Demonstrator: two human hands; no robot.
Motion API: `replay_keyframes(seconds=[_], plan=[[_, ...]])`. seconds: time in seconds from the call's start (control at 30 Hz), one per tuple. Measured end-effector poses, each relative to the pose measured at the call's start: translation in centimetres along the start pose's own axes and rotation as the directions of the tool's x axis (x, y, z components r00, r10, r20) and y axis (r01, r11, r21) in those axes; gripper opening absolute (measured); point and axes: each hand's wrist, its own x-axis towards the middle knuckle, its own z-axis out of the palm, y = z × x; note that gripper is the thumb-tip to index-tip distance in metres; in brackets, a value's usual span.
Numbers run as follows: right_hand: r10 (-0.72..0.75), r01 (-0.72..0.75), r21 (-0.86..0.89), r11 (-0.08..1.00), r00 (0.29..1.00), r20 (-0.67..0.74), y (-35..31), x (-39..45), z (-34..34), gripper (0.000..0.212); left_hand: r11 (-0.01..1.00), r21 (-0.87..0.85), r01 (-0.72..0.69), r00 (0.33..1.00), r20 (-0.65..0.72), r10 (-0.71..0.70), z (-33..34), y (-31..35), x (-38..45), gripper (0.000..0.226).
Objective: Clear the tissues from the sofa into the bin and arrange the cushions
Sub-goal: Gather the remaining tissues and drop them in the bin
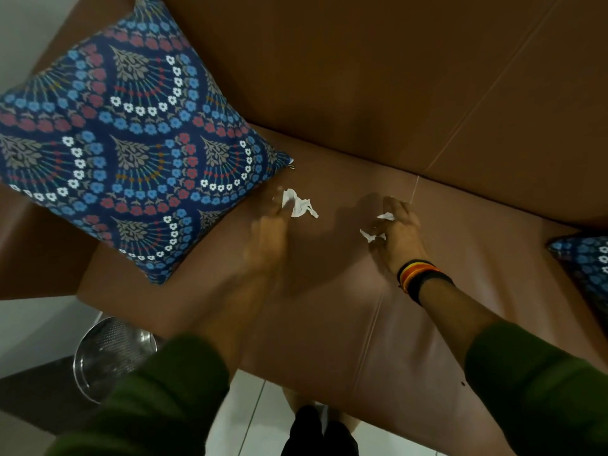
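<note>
A crumpled white tissue lies on the brown sofa seat, and my left hand, motion-blurred, has its fingertips on the tissue's left end. My right hand, with coloured bands at the wrist, is closed around small white tissue scraps that poke out between its fingers. A blue floral cushion leans against the sofa's left arm and back. A second matching cushion shows only its corner at the right edge.
A silver mesh bin stands on the floor to the left of the sofa front, partly behind my left sleeve. White floor tiles lie below the seat edge. The sofa back rises behind the seat.
</note>
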Motion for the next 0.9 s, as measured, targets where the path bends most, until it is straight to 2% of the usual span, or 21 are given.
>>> replay_keyframes(seconds=[0.07, 0.13, 0.23, 0.33, 0.4, 0.47, 0.53, 0.6, 0.7, 0.8, 0.9], plan=[[-0.003, 0.004, -0.032, 0.999, 1.0, 0.027, 0.1, 0.7, 0.7, 0.018, 0.979, 0.143, -0.143, 0.987, -0.057, 0.152, -0.5, 0.7, 3.3, 0.074], [0.037, -0.036, -0.041, 0.999, 0.999, 0.033, 0.2, 1.2, 1.4, 0.023, 0.935, 0.284, -0.211, 0.975, -0.009, 0.223, 0.0, 1.2, 4.7, 0.074], [0.105, -0.103, -0.05, 0.993, 0.994, 0.039, 0.0, 1.1, 2.1, 0.028, 0.902, 0.352, -0.249, 0.965, 0.007, 0.264, 1.0, 1.1, 3.8, 0.049], [0.124, -0.125, 0.014, 0.992, 0.991, 0.056, -0.3, -0.9, 1.9, 0.025, 0.93, 0.208, -0.303, 0.952, 0.103, 0.287, 0.8, 0.4, 0.9, 0.023], [0.126, -0.131, 0.086, 0.988, 0.991, 0.054, -0.9, -2.9, 1.5, 0.023, 0.97, 0.103, -0.222, 0.971, 0.115, 0.21, 0.6, -0.3, -1.5, 0.016], [0.082, -0.088, 0.135, 0.987, 0.995, 0.052, -2.2, -5.1, 1.1, 0.019, 0.996, -0.059, -0.061, 0.991, 0.115, 0.068, 0.8, -1.5, -4.3, 0.02], [-0.001, -0.008, 0.159, 0.987, 0.999, 0.054, -4.2, -7.2, 0.9, 0.017, 0.946, -0.313, 0.085, 0.991, 0.123, -0.048, 0.6, -3.1, -8.5, 0.02], [-0.086, 0.073, 0.171, 0.983, 0.994, 0.068, -6.8, -9.4, 1.0, 0.02, 0.876, -0.437, 0.203, 0.978, 0.047, -0.203, -0.2, -5.0, -13.6, 0.024], [-0.202, 0.171, 0.237, 0.956, 0.972, 0.116, -12.0, -12.5, 2.2, 0.023, 0.763, -0.514, 0.393, 0.888, -0.004, -0.46, -1.1, -9.0, -20.3, 0.036], [-0.282, 0.216, 0.301, 0.929, 0.938, 0.199, -18.1, -15.0, 5.3, 0.024, 0.693, -0.496, 0.524, 0.793, -0.012, -0.609, -1.4, -14.6, -24.9, 0.019], [-0.34, 0.247, 0.357, 0.901, 0.912, 0.228, -24.4, -17.5, 10.0, 0.02, 0.608, -0.503, 0.614, 0.698, -0.012, -0.716, -0.3, -20.8, -28.3, 0.029]])
